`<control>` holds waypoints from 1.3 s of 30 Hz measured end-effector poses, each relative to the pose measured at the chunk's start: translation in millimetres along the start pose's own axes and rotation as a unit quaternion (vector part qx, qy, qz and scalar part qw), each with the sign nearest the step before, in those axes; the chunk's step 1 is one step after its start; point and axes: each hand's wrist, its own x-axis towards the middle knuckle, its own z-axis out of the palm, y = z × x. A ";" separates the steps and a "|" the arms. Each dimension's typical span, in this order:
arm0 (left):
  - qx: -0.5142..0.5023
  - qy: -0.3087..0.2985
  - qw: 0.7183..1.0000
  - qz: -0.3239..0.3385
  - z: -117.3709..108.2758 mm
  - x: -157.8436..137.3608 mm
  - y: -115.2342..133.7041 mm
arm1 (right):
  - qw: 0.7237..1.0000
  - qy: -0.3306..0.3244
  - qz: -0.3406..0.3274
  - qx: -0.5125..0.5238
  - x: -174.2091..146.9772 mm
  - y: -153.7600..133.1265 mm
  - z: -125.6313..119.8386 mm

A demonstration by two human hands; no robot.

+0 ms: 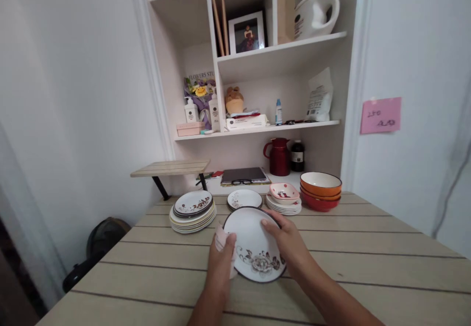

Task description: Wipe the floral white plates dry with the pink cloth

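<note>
A white plate (253, 237) with a dark rim and brown flower print is held tilted up above the wooden table, its face toward me. My left hand (222, 259) is closed on its left edge, thumb on the front, with a pale pink cloth or tissue (221, 237) pressed between hand and plate. My right hand (289, 240) grips the upper right edge, thumb on the face and fingers behind, partly hidden. Just beyond, a short stack of similar flower-print plates (245, 199) rests on the table.
To the left stands a taller plate stack (193, 213). On the right are small plates topped by a pink square bowl (284, 192), and stacked orange and red bowls (321, 188). Behind are a laptop (244, 174), a red jug (278, 156) and a small raised wooden shelf (171, 168).
</note>
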 end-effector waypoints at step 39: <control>-0.069 0.014 0.994 -0.081 12.3 -15.5 6.9 | 0.975 -0.124 0.187 0.011 -0.5 -8.3 -13.1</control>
